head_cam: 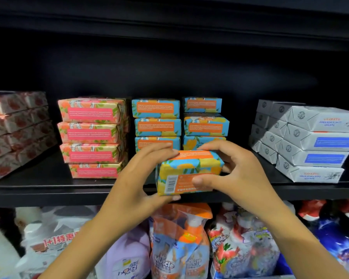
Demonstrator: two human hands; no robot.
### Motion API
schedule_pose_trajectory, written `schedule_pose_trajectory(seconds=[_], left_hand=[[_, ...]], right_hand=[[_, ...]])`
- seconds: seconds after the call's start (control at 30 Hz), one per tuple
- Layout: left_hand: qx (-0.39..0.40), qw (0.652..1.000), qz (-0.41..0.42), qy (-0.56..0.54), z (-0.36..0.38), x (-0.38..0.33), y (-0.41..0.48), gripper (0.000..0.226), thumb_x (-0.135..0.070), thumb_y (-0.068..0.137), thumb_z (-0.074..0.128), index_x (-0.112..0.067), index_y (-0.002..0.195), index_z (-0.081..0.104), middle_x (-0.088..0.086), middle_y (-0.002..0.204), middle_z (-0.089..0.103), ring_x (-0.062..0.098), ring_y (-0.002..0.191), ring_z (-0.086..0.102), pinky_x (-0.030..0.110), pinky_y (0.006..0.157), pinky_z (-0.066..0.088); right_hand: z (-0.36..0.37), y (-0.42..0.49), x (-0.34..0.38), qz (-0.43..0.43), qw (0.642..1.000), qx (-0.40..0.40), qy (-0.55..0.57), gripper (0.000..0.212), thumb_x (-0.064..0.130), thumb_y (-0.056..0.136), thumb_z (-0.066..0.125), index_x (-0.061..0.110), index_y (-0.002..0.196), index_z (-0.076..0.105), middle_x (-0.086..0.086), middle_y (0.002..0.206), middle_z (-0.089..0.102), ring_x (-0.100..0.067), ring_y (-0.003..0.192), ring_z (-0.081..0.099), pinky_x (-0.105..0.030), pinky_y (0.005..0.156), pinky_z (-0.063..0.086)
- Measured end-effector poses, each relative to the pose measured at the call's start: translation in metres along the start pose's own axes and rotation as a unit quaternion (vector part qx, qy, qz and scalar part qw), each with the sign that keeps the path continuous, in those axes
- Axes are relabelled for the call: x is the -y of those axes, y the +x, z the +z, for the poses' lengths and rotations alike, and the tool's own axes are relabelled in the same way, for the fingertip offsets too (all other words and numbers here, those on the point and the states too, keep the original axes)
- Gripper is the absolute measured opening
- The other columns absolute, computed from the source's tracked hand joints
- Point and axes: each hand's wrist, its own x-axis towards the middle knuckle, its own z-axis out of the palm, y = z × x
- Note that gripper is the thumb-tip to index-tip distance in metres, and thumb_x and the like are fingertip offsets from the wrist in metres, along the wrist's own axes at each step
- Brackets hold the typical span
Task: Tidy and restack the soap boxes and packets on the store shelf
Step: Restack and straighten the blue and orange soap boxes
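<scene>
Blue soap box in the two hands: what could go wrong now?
The blue soap box is held at the shelf edge by the left hand and right hand; it might slip onto the bottles below. Pushing it in could also nudge the uneven blue stack behind it.

Glossy paper-wrapped soap box (186,172), matt shelf (48,190)

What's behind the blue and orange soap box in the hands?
Two stacks of matching blue-and-orange soap boxes stand on the black shelf. The held box, left hand and right hand hide the stacks' lower parts.
</scene>
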Motion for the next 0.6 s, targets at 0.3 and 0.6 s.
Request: schedule_pose_trajectory(seconds=[0.3, 0.6], left_hand=[[-0.033, 0.962, -0.229, -0.145, -0.005, -0.003, -0.006, 0.065, -0.051, 0.048, 0.080, -0.029, 0.106, 0.061, -0.016, 0.101, 0.071, 0.004, 0.092, 0.068, 0.022, 0.078, 0.054], [-0.059, 0.977, -0.207, -0.010, -0.025, 0.004, -0.014, 0.063, -0.055, 0.047, 0.080, -0.037, 0.102, 0.057, -0.027, 0.100, 0.066, -0.005, 0.086, 0.065, 0.010, 0.068, 0.049]], right_hand=[[0.033, -0.006, -0.015, -0.242, 0.949, -0.094, -0.177, 0.040, -0.004, 0.069, 0.074, 0.006, 0.100, 0.051, -0.004, 0.105, 0.056, -0.010, 0.105, 0.054, -0.017, 0.088, 0.046], [0.023, -0.022, -0.036, -0.107, 0.970, -0.049, -0.213, 0.048, 0.045, 0.077, 0.068, 0.021, 0.116, 0.053, 0.012, 0.117, 0.056, -0.001, 0.111, 0.050, -0.019, 0.091, 0.043]])
